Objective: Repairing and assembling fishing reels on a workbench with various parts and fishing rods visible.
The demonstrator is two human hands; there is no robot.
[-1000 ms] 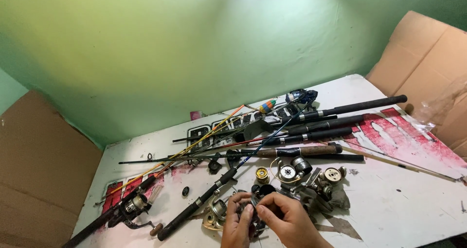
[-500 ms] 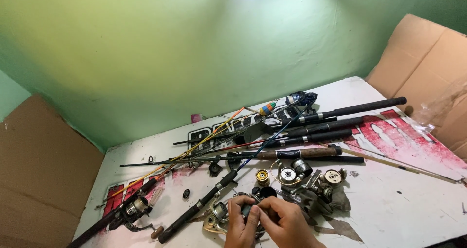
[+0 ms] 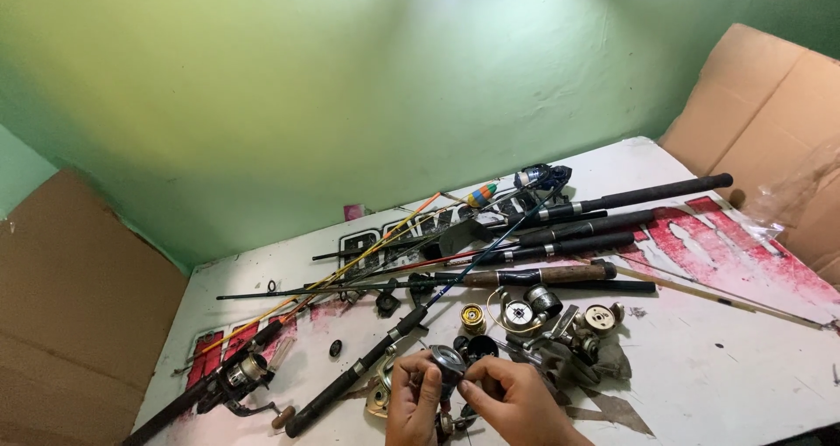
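Both my hands meet at the bottom edge over a white table (image 3: 726, 367). My left hand (image 3: 413, 402) and my right hand (image 3: 516, 402) together grip a small dark fishing reel (image 3: 448, 363) with a silver spool, held just above the tabletop. Loose reel parts lie right behind it: a gold spool (image 3: 472, 317), a round silver spool (image 3: 518, 313) and another reel (image 3: 599, 319). A dark rod handle (image 3: 359, 372) runs diagonally just left of my left hand.
Several fishing rods (image 3: 560, 232) lie in a pile across the table's middle, with an orange-yellow thin rod (image 3: 341, 275) among them. A rod with mounted reel (image 3: 236, 378) lies at the left. Cardboard sheets (image 3: 770, 122) flank both sides. A green wall (image 3: 350, 87) stands behind.
My hands have stayed at the bottom edge with the reel, turning it slightly. The view has shifted a little downward.
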